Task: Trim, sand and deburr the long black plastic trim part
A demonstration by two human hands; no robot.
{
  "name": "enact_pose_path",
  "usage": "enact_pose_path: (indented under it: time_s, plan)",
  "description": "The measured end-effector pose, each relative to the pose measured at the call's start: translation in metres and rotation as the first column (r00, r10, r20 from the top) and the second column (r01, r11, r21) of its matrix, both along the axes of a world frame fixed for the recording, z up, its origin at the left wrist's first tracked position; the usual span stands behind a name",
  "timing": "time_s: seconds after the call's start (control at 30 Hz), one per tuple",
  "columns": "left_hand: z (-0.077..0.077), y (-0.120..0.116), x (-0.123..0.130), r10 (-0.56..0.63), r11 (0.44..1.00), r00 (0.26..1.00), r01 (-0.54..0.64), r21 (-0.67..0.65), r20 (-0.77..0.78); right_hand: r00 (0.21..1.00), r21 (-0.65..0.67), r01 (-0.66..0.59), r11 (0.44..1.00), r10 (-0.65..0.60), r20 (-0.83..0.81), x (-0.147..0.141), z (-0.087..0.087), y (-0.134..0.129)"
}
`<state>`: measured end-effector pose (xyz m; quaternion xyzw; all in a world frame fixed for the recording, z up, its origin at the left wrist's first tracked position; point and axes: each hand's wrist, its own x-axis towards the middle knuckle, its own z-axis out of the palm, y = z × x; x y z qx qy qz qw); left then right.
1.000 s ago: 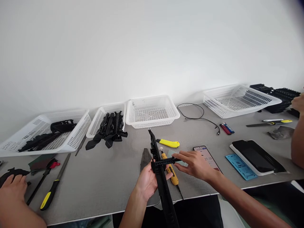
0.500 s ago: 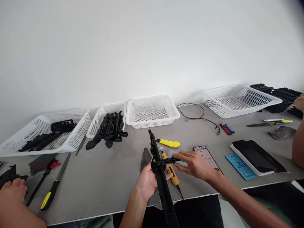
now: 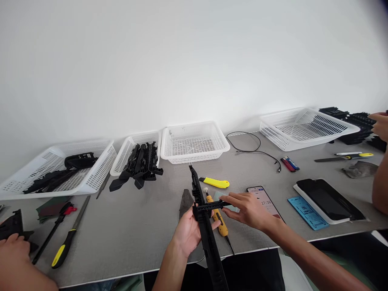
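Gripping the long black part [image 3: 209, 242] in the left hand [image 3: 186, 232], holding it lengthwise above the tabletop [image 3: 130, 242] and out past the near edge, close to the yellow corded tool [image 3: 223, 229]. Pinching the black caliper [image 3: 210, 206] between thumb and fingers of the right hand [image 3: 247, 210], setting it crosswise on the part. Probably measuring width at this step; seemingly calling for steadying the part, squaring the caliper and reading the scale.

Part [image 3: 209, 242] in my left hand [image 3: 187, 231], caliper [image 3: 210, 206] across it in my right hand [image 3: 248, 211], utility knife [image 3: 216, 183] ahead of both, basket [image 3: 194, 158] farther, phone [image 3: 265, 197] beside the right, file [image 3: 71, 232] well left of both
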<state>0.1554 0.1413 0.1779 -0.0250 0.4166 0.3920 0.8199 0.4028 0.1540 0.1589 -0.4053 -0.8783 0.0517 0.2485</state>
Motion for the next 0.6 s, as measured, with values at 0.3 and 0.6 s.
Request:
enact_pose_path:
  time_s: [0.3, 0.6]
  plan:
    - [0.003, 0.0, 0.001, -0.007, 1.0, 1.0, 0.006, -0.02, -0.012, 1.0, -0.024, -0.004, 1.0, 0.004, 0.002, 0.0, 0.001, 0.0]
    - [-0.007, -0.002, -0.014, -0.013, 0.999, 0.994, 0.008, 0.05, 0.108, 0.948, -0.347, 0.005, 0.938, -0.114, -0.296, -0.009, -0.006, -0.02]
